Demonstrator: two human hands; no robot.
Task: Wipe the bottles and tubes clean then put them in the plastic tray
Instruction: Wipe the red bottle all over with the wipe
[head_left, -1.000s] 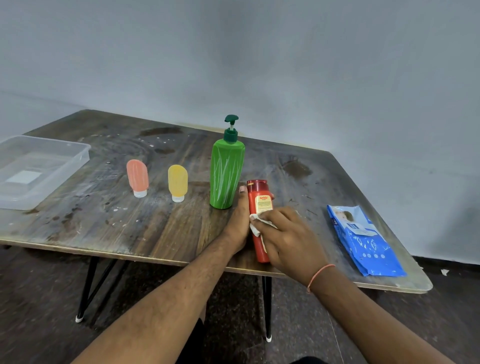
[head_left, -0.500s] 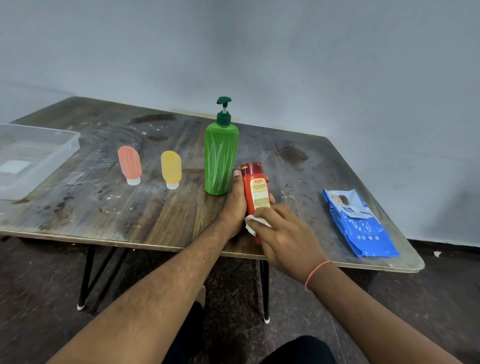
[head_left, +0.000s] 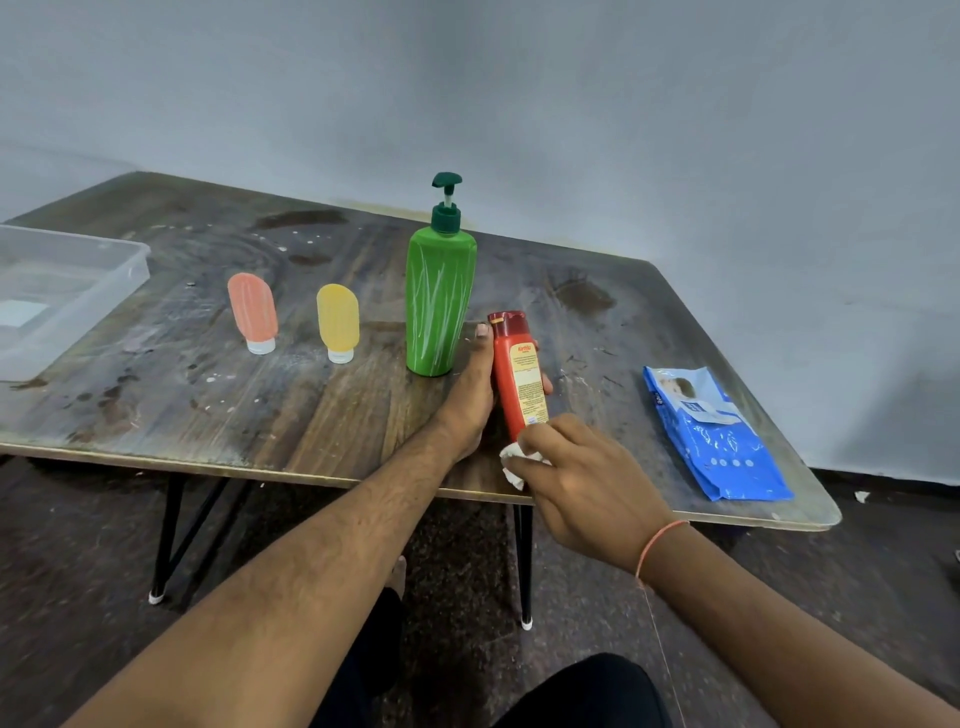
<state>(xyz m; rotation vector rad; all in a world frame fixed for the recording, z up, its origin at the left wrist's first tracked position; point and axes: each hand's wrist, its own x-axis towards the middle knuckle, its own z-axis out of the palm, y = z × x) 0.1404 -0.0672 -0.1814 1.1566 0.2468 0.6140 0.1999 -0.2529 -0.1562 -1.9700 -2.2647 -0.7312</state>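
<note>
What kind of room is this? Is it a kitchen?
Probably not a kitchen. It looks like a plain, bare room set up for the job: a worn wooden table on thin metal legs, a blank grey wall and a dark speckled floor. No sink or stove shows.

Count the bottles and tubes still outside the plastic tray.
4. The pink tube and yellow tube stand cap-down mid-table, the green pump bottle stands right of them, and the red bottle is held in the left hand.
</note>
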